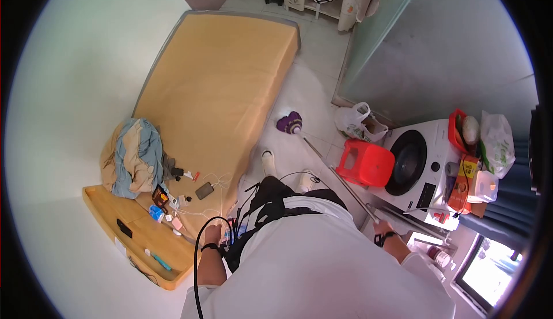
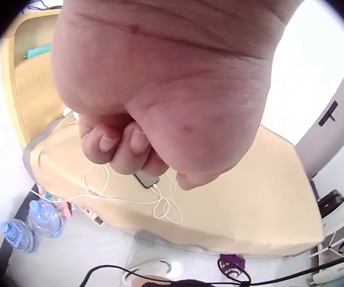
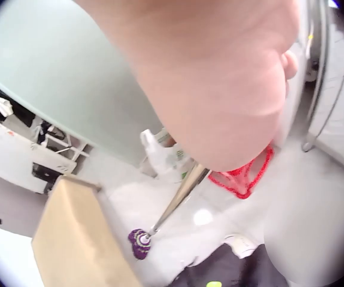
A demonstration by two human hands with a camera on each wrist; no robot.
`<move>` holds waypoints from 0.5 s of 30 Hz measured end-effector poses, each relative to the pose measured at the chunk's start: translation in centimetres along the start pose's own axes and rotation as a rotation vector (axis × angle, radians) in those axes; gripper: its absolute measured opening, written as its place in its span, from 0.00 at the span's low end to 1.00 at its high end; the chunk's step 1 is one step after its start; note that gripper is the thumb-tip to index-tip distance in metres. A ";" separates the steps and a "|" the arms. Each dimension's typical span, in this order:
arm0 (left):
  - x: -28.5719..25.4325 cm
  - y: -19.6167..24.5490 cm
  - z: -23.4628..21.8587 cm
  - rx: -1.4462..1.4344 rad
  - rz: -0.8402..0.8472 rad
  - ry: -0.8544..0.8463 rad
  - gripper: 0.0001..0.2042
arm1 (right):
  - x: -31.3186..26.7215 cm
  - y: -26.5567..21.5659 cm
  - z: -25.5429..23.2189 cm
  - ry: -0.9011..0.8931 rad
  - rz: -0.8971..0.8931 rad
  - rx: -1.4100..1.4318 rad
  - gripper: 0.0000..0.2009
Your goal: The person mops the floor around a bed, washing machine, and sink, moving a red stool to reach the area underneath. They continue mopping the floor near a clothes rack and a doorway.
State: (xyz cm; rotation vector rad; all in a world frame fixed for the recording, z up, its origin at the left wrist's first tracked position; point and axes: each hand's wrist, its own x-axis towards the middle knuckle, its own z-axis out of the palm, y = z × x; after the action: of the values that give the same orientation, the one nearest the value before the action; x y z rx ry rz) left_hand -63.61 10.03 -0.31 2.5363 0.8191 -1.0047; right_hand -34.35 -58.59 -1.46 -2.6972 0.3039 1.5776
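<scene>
My right hand (image 1: 384, 228) grips a mop (image 1: 349, 190) by the upper part of its metal handle. In the right wrist view the handle runs out from under that hand (image 3: 220, 101) down to the floor. The purple mop head (image 1: 290, 123) lies on the pale tiles beside the bed. My left hand (image 1: 213, 233) hangs near the bed's near end with its fingers (image 2: 137, 141) curled into the palm, and nothing shows in it. Behind it in the left wrist view is the bed's tan mattress (image 2: 244, 203).
A red stool (image 1: 366, 163) stands against the washing machine (image 1: 423, 146), with a white plastic bag (image 1: 352, 120) nearby. Cables and small items lie on the bed by the wooden headboard shelf (image 1: 138, 250). Two water bottles (image 2: 45, 218) stand beside the bed. A black cable (image 1: 197, 273) loops past my left arm.
</scene>
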 end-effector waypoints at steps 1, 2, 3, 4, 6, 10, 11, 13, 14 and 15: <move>1.7 -2.2 2.8 -0.252 -0.098 0.014 0.10 | -0.7 2.5 2.4 -0.031 0.017 -0.022 0.30; 2.8 -2.5 3.0 -0.248 -0.088 0.005 0.10 | -1.1 4.5 4.2 -0.059 0.034 -0.044 0.31; 3.8 -2.6 3.0 -0.326 -0.150 0.007 0.10 | -2.7 5.0 4.5 -0.159 0.117 -0.018 0.31; 5.0 -2.8 3.1 -0.402 -0.212 0.008 0.09 | -5.0 5.1 4.2 -0.259 0.200 0.010 0.31; 7.7 -3.0 2.2 -0.418 -0.024 0.094 0.13 | -9.2 3.1 2.6 -0.174 0.242 0.103 0.31; 12.7 -0.1 -5.0 0.134 0.122 0.073 0.10 | -10.3 -0.2 2.8 0.049 0.198 0.197 0.31; 13.6 0.9 -7.3 0.162 0.176 0.112 0.10 | -10.6 -2.1 1.7 0.073 0.195 0.200 0.30; 16.2 2.0 -9.8 -0.111 0.035 0.169 0.09 | -8.8 -4.8 0.3 0.044 0.200 0.201 0.30; 17.1 2.1 -11.2 -0.110 0.045 0.171 0.09 | -7.7 -6.3 -0.2 0.001 0.200 0.194 0.30; 18.0 2.1 -12.6 -0.126 0.092 0.196 0.10 | -6.4 -7.8 -0.8 0.030 0.181 0.137 0.31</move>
State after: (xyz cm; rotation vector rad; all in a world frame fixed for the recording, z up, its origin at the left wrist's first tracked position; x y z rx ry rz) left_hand -45.01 21.28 -3.75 2.5655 0.7819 -0.6629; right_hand -35.40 -49.98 3.68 -2.6560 0.6487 1.4947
